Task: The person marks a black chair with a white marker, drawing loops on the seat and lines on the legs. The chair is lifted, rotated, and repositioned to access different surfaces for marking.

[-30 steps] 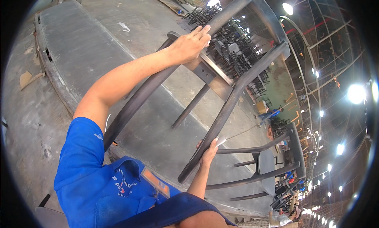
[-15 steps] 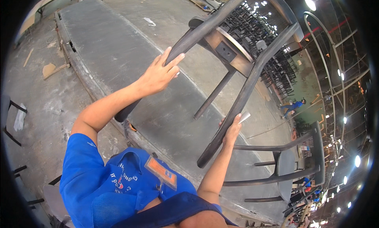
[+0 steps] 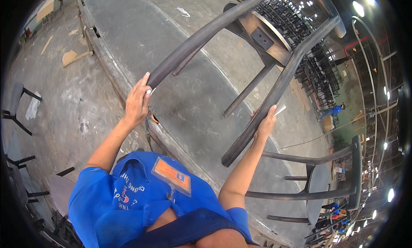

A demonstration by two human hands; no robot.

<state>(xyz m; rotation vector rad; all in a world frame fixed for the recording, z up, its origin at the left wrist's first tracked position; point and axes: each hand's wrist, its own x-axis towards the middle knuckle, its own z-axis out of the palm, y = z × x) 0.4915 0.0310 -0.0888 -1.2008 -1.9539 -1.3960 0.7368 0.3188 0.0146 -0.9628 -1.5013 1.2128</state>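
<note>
A dark wooden chair [image 3: 274, 87] is tilted on its side in front of me, its two long legs pointing toward me. My left hand [image 3: 138, 103] closes round the end of the left leg, with a sliver of something pale by its thumb. Around the right leg, a little above its end, my right hand [image 3: 266, 122] is closed. A flat whitish piece [image 3: 280, 109], too small to name, sticks out beside its fingers. Under the raised seat a dark square plate [image 3: 262, 38] shows on the wood.
The chair is over a long grey platform [image 3: 184, 115]. A second dark chair [image 3: 317, 183] lies on it at the right. More chairs [image 3: 17, 102] stand at the left, and stacked chairs [image 3: 313, 63] fill the back. A person in blue [image 3: 332, 111] is far off right.
My left hand has slid down the left leg to its end, toward me. My right hand keeps its place on the right leg. The view has shifted slightly.
</note>
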